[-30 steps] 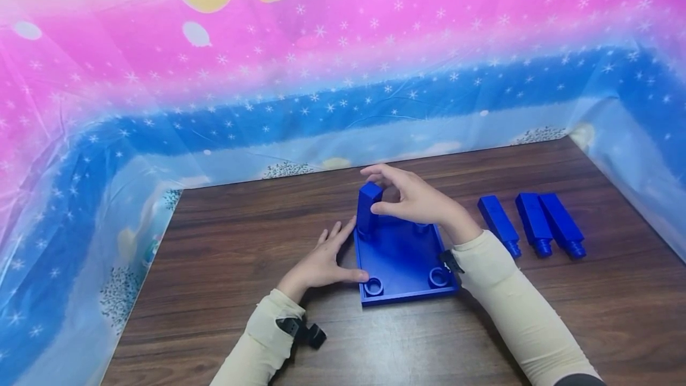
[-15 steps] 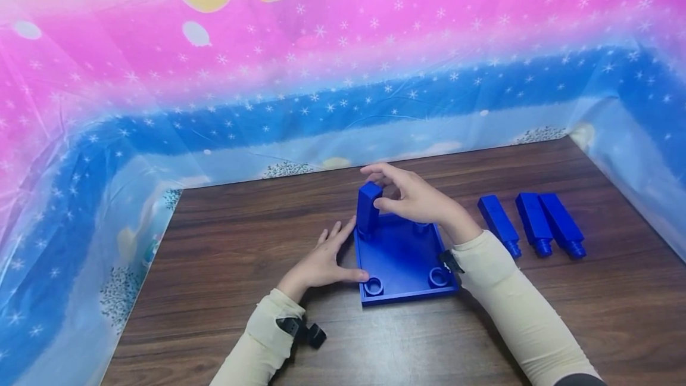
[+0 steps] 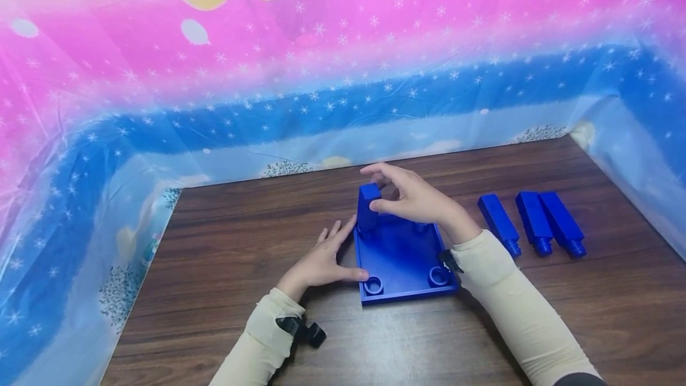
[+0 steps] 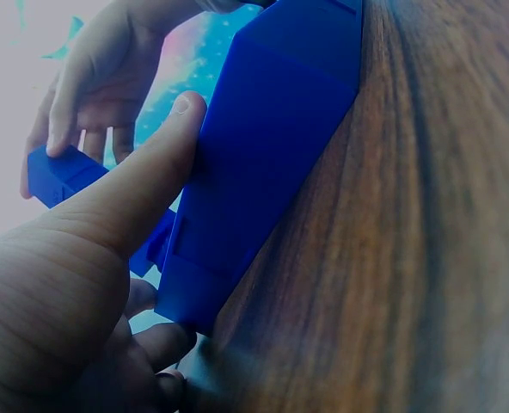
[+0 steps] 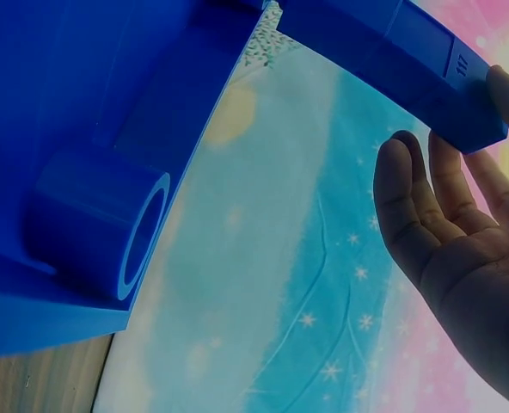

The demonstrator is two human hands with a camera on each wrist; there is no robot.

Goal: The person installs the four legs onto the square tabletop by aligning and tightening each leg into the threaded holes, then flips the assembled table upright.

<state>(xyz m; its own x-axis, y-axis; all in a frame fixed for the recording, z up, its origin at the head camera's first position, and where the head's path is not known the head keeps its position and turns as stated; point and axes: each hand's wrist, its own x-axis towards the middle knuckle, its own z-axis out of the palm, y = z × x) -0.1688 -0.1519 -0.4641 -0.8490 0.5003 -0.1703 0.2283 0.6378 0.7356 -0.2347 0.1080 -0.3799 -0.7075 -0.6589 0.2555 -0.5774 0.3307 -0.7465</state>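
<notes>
A blue square tabletop (image 3: 399,261) lies underside up, with round sockets at its corners. At its far left corner a blue table leg (image 3: 368,210) stands upright in the socket. My right hand (image 3: 409,192) pinches the upper part of this leg between thumb and fingers, also visible in the right wrist view. Along the tabletop's left edge rests my left hand (image 3: 321,261), thumb at the near left socket (image 3: 373,286) and fingers stretched toward the far corner. In the left wrist view, the left thumb (image 4: 156,163) presses against the tabletop's side.
To the right on the brown wooden table (image 3: 225,255) lie three more blue legs with threaded ends, one leg (image 3: 498,222) apart from a close pair (image 3: 549,222). A printed pink and blue cloth (image 3: 343,76) surrounds the table's back and sides.
The upright leg has turned slightly in its corner under my right thumb and fingers, which shifted a little. My left hand and the tabletop have stayed in place.
</notes>
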